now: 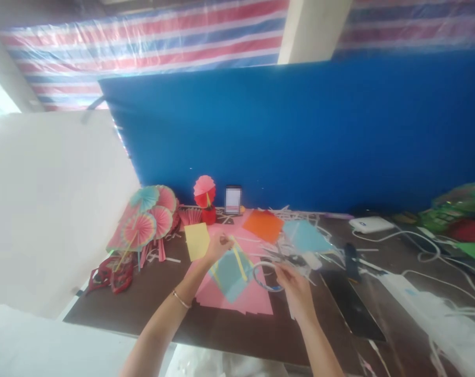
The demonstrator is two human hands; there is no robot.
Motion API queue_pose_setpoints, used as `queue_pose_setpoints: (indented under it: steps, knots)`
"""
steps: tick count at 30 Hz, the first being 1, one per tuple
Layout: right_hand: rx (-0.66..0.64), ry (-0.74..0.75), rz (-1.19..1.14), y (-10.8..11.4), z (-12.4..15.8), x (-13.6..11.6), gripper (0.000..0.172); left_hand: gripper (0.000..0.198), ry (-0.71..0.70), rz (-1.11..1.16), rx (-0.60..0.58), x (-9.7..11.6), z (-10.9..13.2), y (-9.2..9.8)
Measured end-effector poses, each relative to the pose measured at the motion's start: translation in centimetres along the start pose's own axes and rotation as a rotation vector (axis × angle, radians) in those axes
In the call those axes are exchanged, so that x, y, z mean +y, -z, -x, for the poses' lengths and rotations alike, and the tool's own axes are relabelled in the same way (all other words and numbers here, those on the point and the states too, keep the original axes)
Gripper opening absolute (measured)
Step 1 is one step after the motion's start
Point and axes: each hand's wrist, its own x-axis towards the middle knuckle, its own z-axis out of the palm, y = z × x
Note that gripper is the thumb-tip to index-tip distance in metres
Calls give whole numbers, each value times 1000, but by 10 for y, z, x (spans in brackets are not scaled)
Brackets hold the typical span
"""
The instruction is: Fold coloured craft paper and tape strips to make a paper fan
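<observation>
My left hand [217,248] is closed in a pinch at the upper end of a narrow yellow strip [238,257]. The strip slants down across a light blue paper square [232,285]. A second thin yellow line runs along the square's left edge. My right hand [294,285] grips a roll of tape [266,287], a pale ring with some blue on it, at its right side. I cannot tell whether the strip joins the roll. Under the blue square lie pink sheets [257,303]. Behind the roll is a pair of scissors [279,255], partly hidden among scraps.
Folded paper fans [139,229] and a red object [120,275] are at left. Yellow paper [196,240], orange paper [263,225] and more blue paper [306,235] surround the hands. A phone [233,200] stands at the back. A dark tablet-like slab [353,303] and cables lie right.
</observation>
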Motion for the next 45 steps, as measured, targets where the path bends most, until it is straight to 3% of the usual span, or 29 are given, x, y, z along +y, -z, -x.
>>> queue_pose_setpoints:
  steps: [6,13,18,24,29,35,40,45]
  knots:
    - [-31,-19,-12,-15,-4,5,32,18,70,162,97,-9,21,17]
    - [2,14,-22,-26,-6,4,27,23,94,263,37,8,37,18]
    - [-19,42,-27,-35,-7,0,31,17,-51,-7,29,32,53,20]
    - [-75,-4,-87,-46,-4,1,29,25,-259,-303,39,57,68,-1]
    - [-37,5,-135,-51,1,4,32,23,-170,-59,76,63,71,-19]
    - [-30,132,-81,-66,16,-15,27,25,-30,314,282,70,70,-38]
    - [-170,93,-114,-62,19,-28,28,30,-36,356,289,72,64,-34]
    - [-320,200,15,-50,15,-33,21,32,-60,310,243,77,61,-26]
